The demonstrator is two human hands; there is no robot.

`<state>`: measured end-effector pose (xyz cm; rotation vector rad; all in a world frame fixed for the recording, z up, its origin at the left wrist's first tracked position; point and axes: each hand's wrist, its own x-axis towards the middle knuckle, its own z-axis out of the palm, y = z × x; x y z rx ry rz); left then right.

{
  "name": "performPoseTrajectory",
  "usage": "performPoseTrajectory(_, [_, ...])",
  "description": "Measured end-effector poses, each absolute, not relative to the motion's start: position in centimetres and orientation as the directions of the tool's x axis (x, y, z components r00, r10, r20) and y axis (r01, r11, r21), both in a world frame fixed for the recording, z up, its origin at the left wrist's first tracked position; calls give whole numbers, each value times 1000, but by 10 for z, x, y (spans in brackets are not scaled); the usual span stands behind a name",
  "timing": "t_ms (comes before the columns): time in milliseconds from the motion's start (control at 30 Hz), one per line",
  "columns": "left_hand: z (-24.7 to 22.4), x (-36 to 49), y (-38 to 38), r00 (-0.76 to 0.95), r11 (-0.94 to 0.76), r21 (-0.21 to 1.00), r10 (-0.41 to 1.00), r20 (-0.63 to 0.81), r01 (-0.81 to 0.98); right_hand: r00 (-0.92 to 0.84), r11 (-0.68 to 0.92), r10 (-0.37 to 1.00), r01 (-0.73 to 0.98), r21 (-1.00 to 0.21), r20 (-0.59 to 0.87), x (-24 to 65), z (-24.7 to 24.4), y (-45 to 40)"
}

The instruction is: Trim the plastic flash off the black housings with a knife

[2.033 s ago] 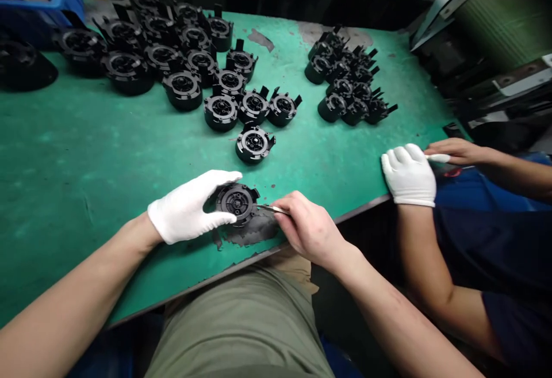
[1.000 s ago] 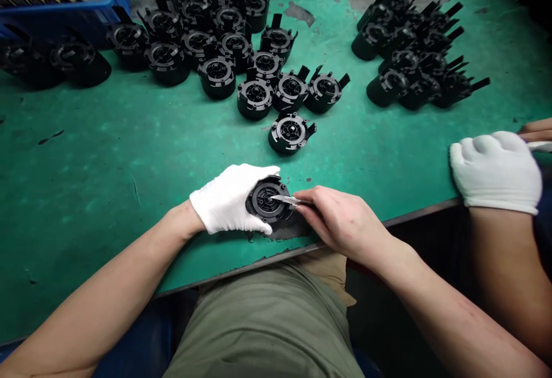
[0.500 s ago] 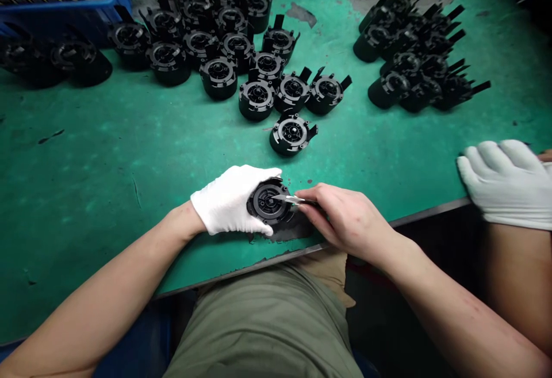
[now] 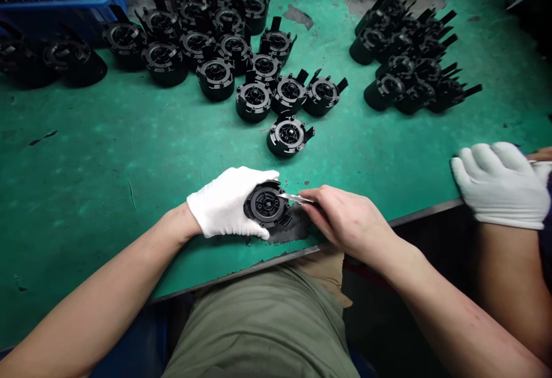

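My left hand (image 4: 230, 202), in a white glove, is wrapped round the side of a round black plastic housing (image 4: 268, 204). The housing's ringed, spoked face is turned up towards me. Bare and closed, my right hand (image 4: 345, 214) pinches a craft knife (image 4: 297, 198) with a pointed silver blade. The blade's tip lies at the right part of the housing's rim; whether it touches cannot be made out. Most of the knife's handle is hidden in my fingers. Just beyond my hands stands a similar black housing (image 4: 288, 135).
Several more black housings (image 4: 215, 77) stand at the back left, and another cluster (image 4: 383, 90) at the back right. A blue bin (image 4: 77, 12) with sticker sheets sits in the far left corner. A co-worker's gloved hand (image 4: 502, 182) rests at the table's right edge.
The knife tip has moved from near the middle of the housing's face out to its right rim. The housing appears slightly turned in my left hand. The whole view has shifted slightly.
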<state>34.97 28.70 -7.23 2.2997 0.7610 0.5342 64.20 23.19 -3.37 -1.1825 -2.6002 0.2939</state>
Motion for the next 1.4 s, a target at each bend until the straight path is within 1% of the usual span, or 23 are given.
performPoseTrajectory(167, [-74,350,285,740,-644,668,641,203,374,-631,648,760,754,-108,154,632,-27,223])
performPoseTrajectory(233, [-75,350,285,736,-643,666,645,204,379,-619,632,772,771,-72,148,630,-24,218])
performPoseTrajectory(267, [-76,350,285,735,-642,664,648,201,384,-608,622,780,778,-84,145,630,-23,215])
performPoseTrajectory(400, [-76,350,285,733,-635,654,657,178,410,-564,574,818,792,-208,110,632,-23,205])
performPoseTrajectory(567, [-73,351,286,732,-612,675,664,154,413,-540,543,837,802,-249,86,632,-25,198])
performPoseTrajectory(633, [-73,351,286,735,-609,677,662,147,413,-546,554,831,800,-231,101,631,-25,201])
performPoseTrajectory(767, [-74,350,286,738,-600,672,665,118,433,-633,643,766,754,-132,114,637,-30,222])
performPoseTrajectory(933, [-72,351,285,740,-588,685,664,105,431,-720,717,691,671,-189,63,648,-38,252])
performPoseTrajectory(1167, [-71,352,286,737,-585,686,668,104,433,-773,765,633,617,-183,42,649,-37,266])
performPoseTrajectory(1400, [-72,351,286,749,-606,691,647,141,394,-782,778,621,606,-164,55,651,-37,269])
